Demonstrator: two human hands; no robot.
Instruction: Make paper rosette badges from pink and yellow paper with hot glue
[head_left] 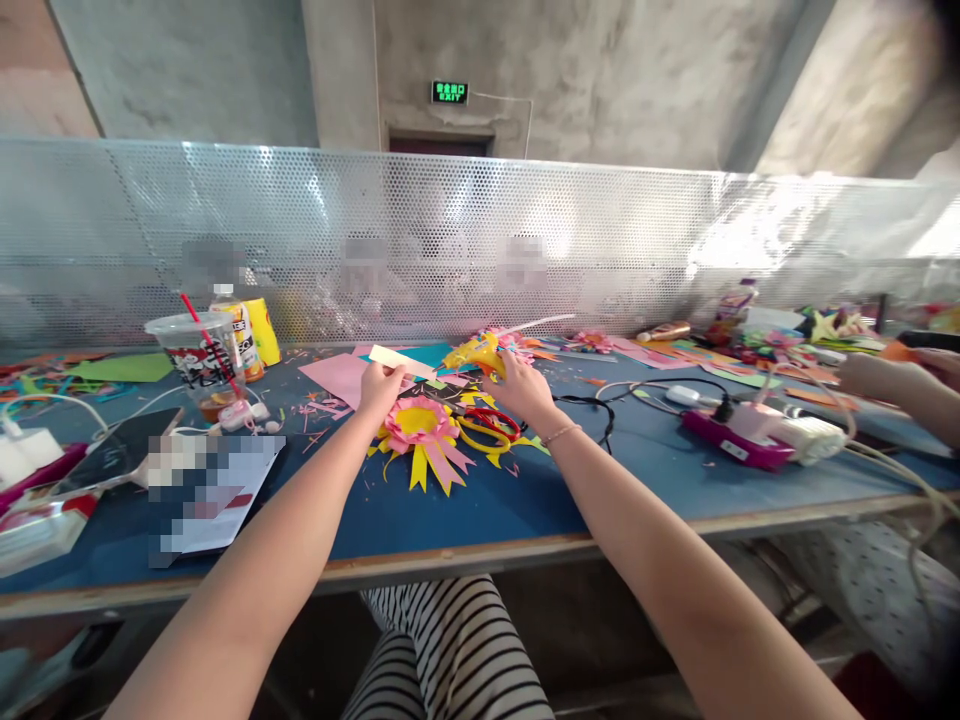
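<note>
My left hand (382, 388) pinches a pale yellow paper strip (401, 361) by its lower edge. A yellow hot glue gun (474, 352) is gripped in my right hand (521, 388), its nozzle pointing left at the strip's right end; whether they touch I cannot tell. A white glue stick (544, 322) extends from the back of the gun. Below my hands lies a pink and yellow paper rosette (421, 428) with ribbon-like tails. Scissors with red and yellow handles (487, 432) rest beside it, partly hidden.
A plastic cup with a straw (199, 360), a bottle and a phone (232, 495) stand or lie at left. A purple power strip (739, 440) with cables is at right. Another person's hand (885, 378) works at far right. A perforated metal panel (465, 250) borders the back.
</note>
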